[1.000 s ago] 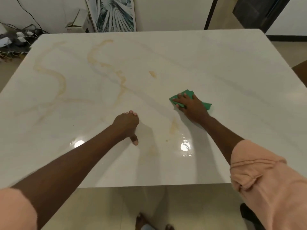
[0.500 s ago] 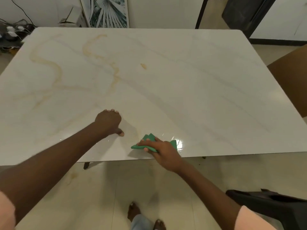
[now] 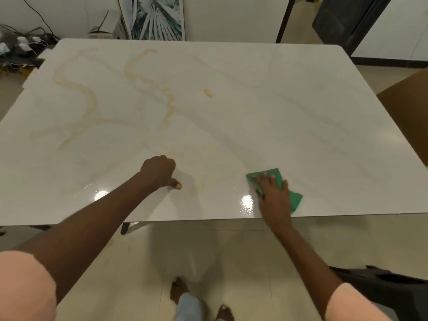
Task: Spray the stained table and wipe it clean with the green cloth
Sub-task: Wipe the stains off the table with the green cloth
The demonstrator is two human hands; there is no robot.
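Head view: right hand [image 3: 274, 198] flat on green cloth [image 3: 295, 200].

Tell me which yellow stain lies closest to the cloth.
The faint vertical streak between the two hands; it sits just left of the green cloth, while the long squiggles lie much farther back.

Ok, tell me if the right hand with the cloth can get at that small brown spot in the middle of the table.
Probably yes. The right hand presses the green cloth flat near the table's front edge. The bare tabletop between it and the small brown spot holds nothing, though it would take a long forward stretch.
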